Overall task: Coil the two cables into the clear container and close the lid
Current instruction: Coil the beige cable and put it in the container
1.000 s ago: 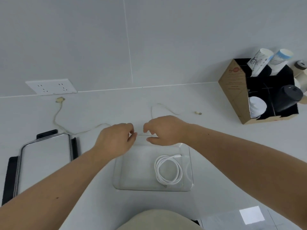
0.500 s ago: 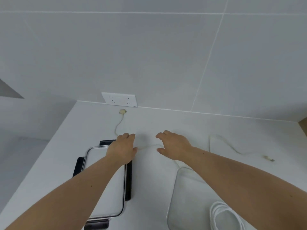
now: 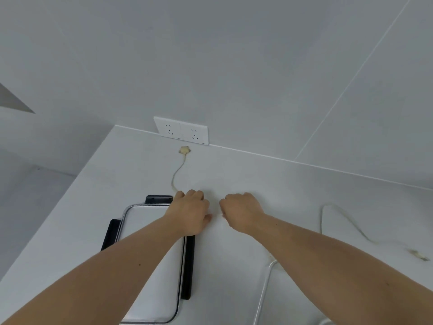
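- The cream cable (image 3: 175, 178) lies stretched out over the white counter (image 3: 269, 184). One plug (image 3: 184, 150) sits just beside the wall socket (image 3: 181, 130), and the line snakes from there toward the person until it slips under the left hand (image 3: 191, 212).
- The left hand is knuckles up, its fingers bent close together over the spot where the cable vanishes. That looks like a grip for drawing in the far stretch.
- The right hand (image 3: 241, 213) sits just beside it, also knuckles up, with fingers curled and thumb tucked toward the left. The back of the hand hides what they close on, so I cannot tell whether the cable is in them.
- The rest of the cable shows beyond the right forearm as a loose bend, with its other end (image 3: 420, 256) well off to the right. Holding near the middle probably lets both tails be gathered toward one point.
- Only a corner of the clear container (image 3: 263, 292) shows, near the bottom edge, close enough to drop a coil into.
- The lid (image 3: 150, 266) lies flat under the left forearm, off the container, so closing is not yet done.
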